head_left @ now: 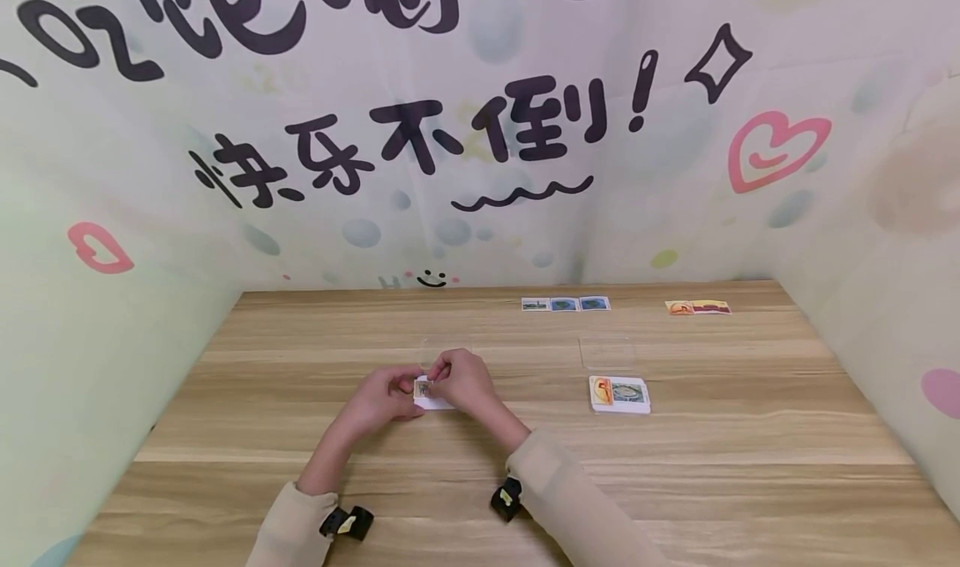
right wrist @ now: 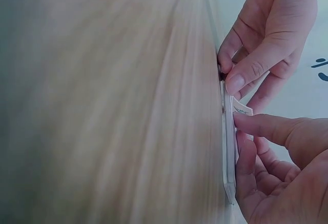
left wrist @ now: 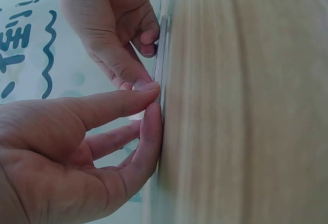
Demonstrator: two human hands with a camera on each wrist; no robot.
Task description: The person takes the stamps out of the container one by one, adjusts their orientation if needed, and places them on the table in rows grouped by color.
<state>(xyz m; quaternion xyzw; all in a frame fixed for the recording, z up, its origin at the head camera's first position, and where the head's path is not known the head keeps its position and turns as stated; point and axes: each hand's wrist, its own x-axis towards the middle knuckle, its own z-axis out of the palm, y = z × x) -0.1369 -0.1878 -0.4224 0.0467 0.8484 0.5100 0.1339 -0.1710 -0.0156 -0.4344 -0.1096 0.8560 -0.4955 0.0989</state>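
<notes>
A small white card stack [head_left: 441, 403] lies on the table in front of me; its edge also shows in the right wrist view. My left hand [head_left: 382, 400] holds the stack at its left end, thumb and fingers curled at the edge. From the right, my right hand [head_left: 467, 381] reaches over the stack and pinches a small stamp [right wrist: 243, 107], whose lifted corner stands off the card's face. In the left wrist view the left thumb and index finger meet at the card edge, close to the right thumb. The right hand covers the stack's right part.
To the right lies another white card stack [head_left: 630, 407] with stamps on top. Clear flat sheets [head_left: 607, 353] lie behind both stacks. Farther back are a strip of blue stamps [head_left: 565, 304] and an orange and yellow strip [head_left: 697, 308]. A printed cloth [head_left: 480, 242] encloses the wooden table [head_left: 300, 333].
</notes>
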